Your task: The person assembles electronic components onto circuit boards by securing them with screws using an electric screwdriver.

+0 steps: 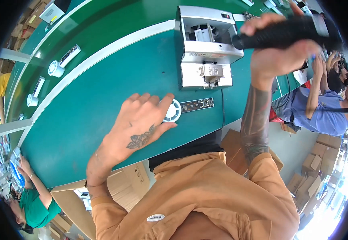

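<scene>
1. The left grip (142,116) was located at the centre of the frame, closed on a white round part (174,111). The index finger lay at the upper side of the rim and the thumb at the lower side; the hand covered the part's left portion.
2. The white round part was positioned at the right end of the left grip, over the counter (82,100). A narrow circuit board (198,105) extended from its right side, pointing toward the right of the frame.
3. The right grip (280,60) was located at the upper right, closed around a black cylindrical tool (278,34). The hand was blurred. The tool's narrow end pointed left and overlapped the right edge of a silver-grey machine (206,57) in view; contact could not be determined.
4. The white round part lay well apart from the right grip, toward the lower left of it.
5. The machine stood at upper centre, above the circuit board, and bounded the room on that side. A black cable (223,108) ran down just beside the board's right end.
6. The counter's front edge passed diagonally below the left grip, near the thumb.
7. Green surface extended from the left grip toward the left of the frame, up to a curved white rail (102,56).
</scene>
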{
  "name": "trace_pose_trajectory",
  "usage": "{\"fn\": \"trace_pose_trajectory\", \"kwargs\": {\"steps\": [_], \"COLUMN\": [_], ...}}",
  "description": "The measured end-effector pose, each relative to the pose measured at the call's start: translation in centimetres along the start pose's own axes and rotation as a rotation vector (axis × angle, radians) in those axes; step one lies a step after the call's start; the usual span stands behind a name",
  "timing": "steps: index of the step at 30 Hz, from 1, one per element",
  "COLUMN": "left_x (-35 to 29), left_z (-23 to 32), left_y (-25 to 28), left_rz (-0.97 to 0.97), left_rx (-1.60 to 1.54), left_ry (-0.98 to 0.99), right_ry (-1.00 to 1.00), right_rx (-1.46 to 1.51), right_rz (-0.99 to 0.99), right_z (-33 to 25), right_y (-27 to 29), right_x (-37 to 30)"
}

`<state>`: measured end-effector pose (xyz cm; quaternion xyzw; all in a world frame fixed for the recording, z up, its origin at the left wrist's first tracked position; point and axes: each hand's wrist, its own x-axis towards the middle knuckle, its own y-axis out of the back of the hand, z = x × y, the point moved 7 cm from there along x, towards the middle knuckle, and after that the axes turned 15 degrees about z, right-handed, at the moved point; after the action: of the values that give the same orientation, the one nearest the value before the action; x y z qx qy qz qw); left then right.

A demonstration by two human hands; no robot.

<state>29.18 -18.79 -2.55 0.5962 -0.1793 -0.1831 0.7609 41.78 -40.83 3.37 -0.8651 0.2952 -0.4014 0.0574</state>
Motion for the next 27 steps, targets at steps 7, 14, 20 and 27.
{"fn": "trace_pose_trajectory", "kwargs": {"steps": [7,14,20,27], "left_x": [1.0,0.6,1.1,1.3], "left_z": [0.3,0.7,0.4,0.9], "left_y": [-0.2,-0.8,-0.9,-0.7], "left_rz": [0.030,-0.020,-0.041,0.032], "left_rx": [-0.004,-0.046,-0.074,-0.063], "left_ry": [-0.052,-0.038,-0.014,-0.048], "right_ry": [-0.247,-0.409,-0.460,-0.808], "right_rx": [0.775,0.059,0.214,0.510], "right_rz": [-0.275,-0.266,-0.313,-0.244], "right_z": [-6.7,-2.9,-2.9,-3.3], "right_y": [1.8,-1.1,0.4,-1.0], "right_x": [-0.4,-5.3,-6.5,-9.4]}}
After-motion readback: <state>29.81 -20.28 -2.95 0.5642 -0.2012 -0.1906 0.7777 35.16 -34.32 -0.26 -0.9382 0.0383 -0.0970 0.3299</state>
